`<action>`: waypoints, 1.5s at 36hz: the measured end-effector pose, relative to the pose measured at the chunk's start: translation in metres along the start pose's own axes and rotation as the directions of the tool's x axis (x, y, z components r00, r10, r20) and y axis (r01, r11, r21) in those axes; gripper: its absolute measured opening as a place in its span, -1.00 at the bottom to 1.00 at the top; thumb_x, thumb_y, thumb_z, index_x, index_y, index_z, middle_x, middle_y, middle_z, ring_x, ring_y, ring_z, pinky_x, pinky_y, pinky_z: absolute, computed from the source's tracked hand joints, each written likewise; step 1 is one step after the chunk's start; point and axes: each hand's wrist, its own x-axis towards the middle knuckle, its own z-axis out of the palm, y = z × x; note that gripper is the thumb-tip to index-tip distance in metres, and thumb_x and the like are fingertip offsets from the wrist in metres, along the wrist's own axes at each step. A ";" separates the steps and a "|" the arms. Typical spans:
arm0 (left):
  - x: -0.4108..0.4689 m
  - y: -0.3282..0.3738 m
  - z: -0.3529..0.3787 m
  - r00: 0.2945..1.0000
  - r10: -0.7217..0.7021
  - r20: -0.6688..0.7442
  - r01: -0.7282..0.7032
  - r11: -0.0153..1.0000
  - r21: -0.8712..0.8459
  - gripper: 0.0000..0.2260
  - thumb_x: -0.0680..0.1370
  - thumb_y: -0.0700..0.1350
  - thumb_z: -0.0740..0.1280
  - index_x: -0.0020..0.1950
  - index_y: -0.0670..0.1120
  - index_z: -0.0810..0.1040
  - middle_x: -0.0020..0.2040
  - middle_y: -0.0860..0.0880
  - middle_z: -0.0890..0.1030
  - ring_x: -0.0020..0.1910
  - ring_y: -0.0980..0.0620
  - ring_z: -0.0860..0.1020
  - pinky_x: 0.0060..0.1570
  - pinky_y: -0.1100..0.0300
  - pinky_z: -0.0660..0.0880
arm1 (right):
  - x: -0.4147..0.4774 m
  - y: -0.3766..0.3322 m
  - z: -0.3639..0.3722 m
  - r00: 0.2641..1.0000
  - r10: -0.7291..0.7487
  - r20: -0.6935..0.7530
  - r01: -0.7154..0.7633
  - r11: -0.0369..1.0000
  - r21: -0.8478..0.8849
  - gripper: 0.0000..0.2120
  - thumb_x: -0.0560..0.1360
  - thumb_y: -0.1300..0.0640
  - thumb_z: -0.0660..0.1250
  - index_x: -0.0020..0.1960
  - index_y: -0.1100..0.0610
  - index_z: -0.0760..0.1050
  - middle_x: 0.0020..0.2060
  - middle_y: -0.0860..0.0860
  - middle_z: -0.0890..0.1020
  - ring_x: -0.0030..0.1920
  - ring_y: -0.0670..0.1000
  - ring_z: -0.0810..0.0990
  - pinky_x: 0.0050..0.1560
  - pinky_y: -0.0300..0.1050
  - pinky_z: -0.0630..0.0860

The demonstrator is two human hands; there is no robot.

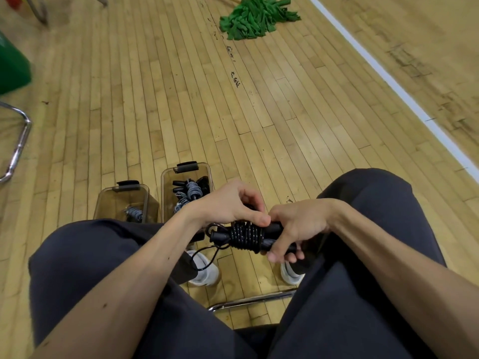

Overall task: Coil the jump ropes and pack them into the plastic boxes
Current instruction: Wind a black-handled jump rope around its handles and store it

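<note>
i held the rope [246, 235] over my lap: my right hand [298, 226] curled tight round its right end, my left hand [228, 203] pinched its middle from the far side.

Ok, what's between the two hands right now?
The black rope, its cord wound in a tight coil, spans from left hand to right hand; both hold it. Shown in the head view.
</note>
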 end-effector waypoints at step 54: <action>0.000 -0.006 0.018 0.956 -0.247 -0.156 0.261 0.962 0.079 -0.68 0.69 0.09 0.17 0.04 -0.10 0.61 -0.34 0.00 0.55 -0.42 0.13 0.47 -0.30 0.24 0.46 | 0.018 0.008 -0.020 0.535 0.075 -0.841 0.051 0.991 0.121 -0.55 0.47 0.25 0.52 0.15 0.09 0.29 -0.05 0.10 0.59 -0.30 0.00 0.68 -0.25 -0.14 0.66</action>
